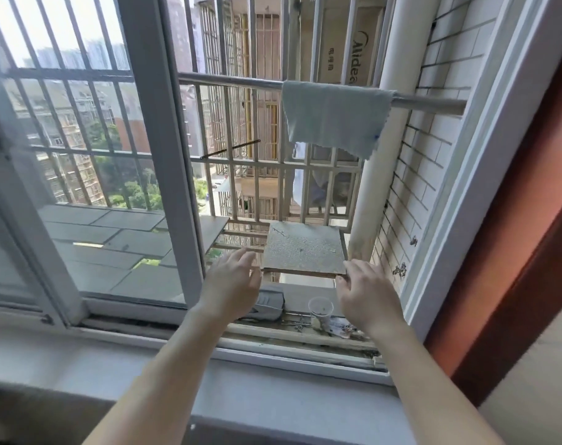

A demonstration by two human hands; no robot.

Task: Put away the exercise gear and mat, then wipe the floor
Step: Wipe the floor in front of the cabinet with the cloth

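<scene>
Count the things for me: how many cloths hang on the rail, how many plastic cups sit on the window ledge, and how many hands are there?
cloth: 1
plastic cup: 1
hands: 2, the left hand and the right hand
Total: 4

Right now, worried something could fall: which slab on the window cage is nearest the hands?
The speckled square slab, just ahead of the left hand and right hand; the smooth grey slabs lie further left, behind the glass.
</scene>
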